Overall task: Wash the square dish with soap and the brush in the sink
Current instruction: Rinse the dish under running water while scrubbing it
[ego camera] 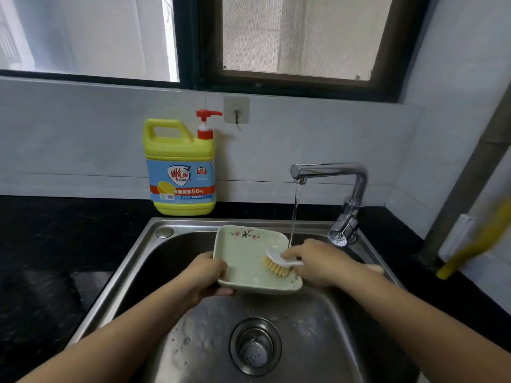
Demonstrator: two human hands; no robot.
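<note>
Both forearms enter from the lower edge and converge over the sink (130,272). Left hand (206,275) grips the near-left corner of the square dish (243,254), thumb over the rim, fingers curled beneath. The dish, pale green with a blossom print, is held tilted above the basin with its far edge raised. Right hand (318,261) is closed around the white handle of the brush (279,262); the yellow bristles press against the dish's inner face near its right edge.

A thin stream of water (293,214) runs from the chrome tap (331,171) and lands just behind the brush, at the dish's far-right corner. The drain strainer (255,346) sits in the wet basin floor below the dish. The yellow soap bottle (181,167), with a red pump, stands upright on the black bench (55,244) behind the sink, against the wall. A hook (236,110) is fixed to the wall just right of the pump. A blurred yellow object (475,244) leans at the far right; its identity cannot be told.
</note>
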